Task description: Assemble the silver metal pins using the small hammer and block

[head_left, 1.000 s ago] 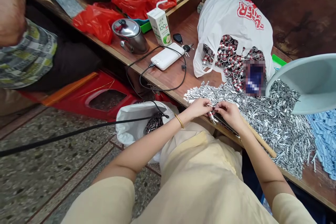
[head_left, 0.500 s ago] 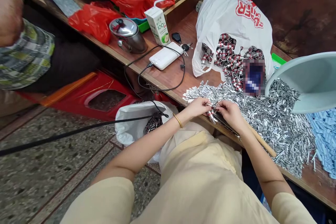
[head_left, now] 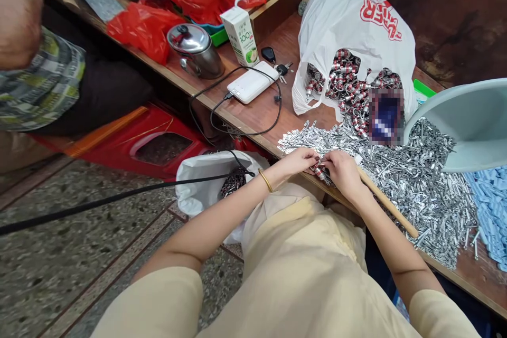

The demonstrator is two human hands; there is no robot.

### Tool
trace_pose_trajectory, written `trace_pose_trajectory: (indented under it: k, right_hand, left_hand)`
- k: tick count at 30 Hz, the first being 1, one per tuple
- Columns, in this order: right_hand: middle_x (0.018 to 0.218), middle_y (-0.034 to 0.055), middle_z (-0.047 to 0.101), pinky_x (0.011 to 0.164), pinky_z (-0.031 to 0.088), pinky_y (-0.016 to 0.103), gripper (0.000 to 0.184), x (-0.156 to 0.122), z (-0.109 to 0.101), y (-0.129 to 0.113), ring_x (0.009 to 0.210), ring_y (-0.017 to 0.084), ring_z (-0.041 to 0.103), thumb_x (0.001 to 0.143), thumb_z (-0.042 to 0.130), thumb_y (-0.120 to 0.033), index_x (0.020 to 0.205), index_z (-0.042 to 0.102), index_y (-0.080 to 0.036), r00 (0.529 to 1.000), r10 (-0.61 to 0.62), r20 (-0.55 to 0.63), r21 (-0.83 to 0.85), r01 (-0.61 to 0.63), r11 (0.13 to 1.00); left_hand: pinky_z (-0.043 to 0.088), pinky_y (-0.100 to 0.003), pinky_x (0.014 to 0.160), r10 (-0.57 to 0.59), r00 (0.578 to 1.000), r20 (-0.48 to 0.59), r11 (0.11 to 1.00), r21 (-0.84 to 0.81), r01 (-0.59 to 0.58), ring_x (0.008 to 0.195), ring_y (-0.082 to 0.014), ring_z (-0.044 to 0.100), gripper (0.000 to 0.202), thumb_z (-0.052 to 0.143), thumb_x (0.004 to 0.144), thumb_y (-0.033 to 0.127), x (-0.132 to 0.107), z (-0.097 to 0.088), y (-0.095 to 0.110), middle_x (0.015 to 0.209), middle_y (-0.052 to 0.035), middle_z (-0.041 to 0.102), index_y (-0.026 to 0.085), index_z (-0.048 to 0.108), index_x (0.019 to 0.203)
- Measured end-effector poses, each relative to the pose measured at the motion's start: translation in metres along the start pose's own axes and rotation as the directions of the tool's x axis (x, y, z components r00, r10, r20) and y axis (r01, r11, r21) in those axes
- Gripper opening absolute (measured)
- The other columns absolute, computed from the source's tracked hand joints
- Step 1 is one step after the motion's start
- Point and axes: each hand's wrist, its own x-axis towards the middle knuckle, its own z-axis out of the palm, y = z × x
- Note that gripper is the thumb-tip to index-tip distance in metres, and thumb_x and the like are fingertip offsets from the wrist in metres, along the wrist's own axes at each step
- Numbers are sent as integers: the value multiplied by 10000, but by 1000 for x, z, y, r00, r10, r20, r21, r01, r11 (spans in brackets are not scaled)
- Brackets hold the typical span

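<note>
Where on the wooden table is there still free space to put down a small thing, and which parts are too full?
Bare wood shows between the power bank and the white plastic bag, around the keys, and along the table edge inside the cable loop. From both hands rightward, metal parts crowd it up to the basin.

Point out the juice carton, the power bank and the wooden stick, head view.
juice carton (head_left: 241, 34), head view, front face.
power bank (head_left: 252, 82), head view, top face.
wooden stick (head_left: 390, 205), head view, mid shaft.
</note>
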Motion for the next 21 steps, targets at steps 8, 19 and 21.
trace_pose_trajectory:
  k: [8,19,21]
  right_hand:
    - [917,76,681,803,470,352,73,-1,9,10,882,237,596,956,586,-262,927,627,-210,991,-35,-129,173,57,983]
    - [780,10,604,739,401,304,221,21,-10,7,796,193,541,834,687,-194,724,498,-224,994,39,102,195,-58,979]
    - [781,19,607,744,415,316,206,24,-14,4,803,202,547,861,677,-227,736,514,-224,990,18,137,159,-40,986]
  left_hand:
    - [558,-198,628,8,999,-53,996,94,-3,607,-109,661,144,558,818,108,13,-1,-9,617,29,630,138,610,687]
    - [574,-207,672,-18,999,39,1000,-11,18,626,-102,662,85,710,746,189,8,-8,-3,666,23,677,124,655,740]
    - [573,-221,674,-34,998,43,999,-12,34,629,-113,670,105,720,734,192,10,-8,-4,654,18,674,126,640,720]
